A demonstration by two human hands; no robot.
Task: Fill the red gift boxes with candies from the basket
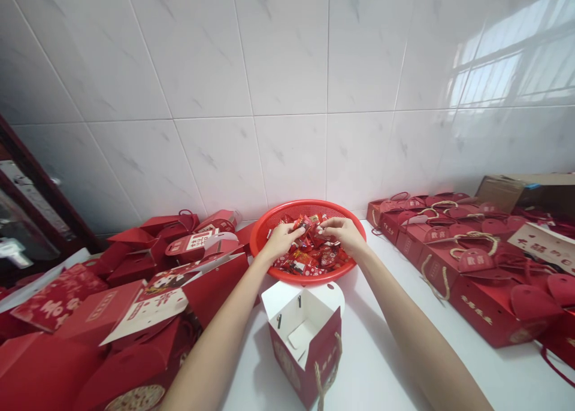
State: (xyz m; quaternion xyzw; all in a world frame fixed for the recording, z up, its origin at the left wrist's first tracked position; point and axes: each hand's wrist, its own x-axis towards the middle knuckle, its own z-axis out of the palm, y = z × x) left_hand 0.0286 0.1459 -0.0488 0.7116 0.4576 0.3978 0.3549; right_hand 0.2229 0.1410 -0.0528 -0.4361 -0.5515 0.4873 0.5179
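Both hands are over a red plastic basket [353, 271] filled with red-wrapped candies [309, 261]. My left hand [282, 241] has its thumb and fingers closed on a wrapped candy [303, 223] above the pile. At the basket's right side, my right hand [345, 236] is bent with thumb and fingertips pinched together near the candies; what lies between them is too small to make out. In front of the basket, between my forearms, stands a red gift box [309, 363] with its top flaps open, a white inside and a rope handle.
Red gift boxes [148, 255], some open and some folded, are heaped on the left. Closed gift boxes [476, 279] with rope handles stand in rows on the right. A brown cardboard carton [503, 190] sits at the far right. A tiled wall [291, 153] rises behind the white table [372, 345].
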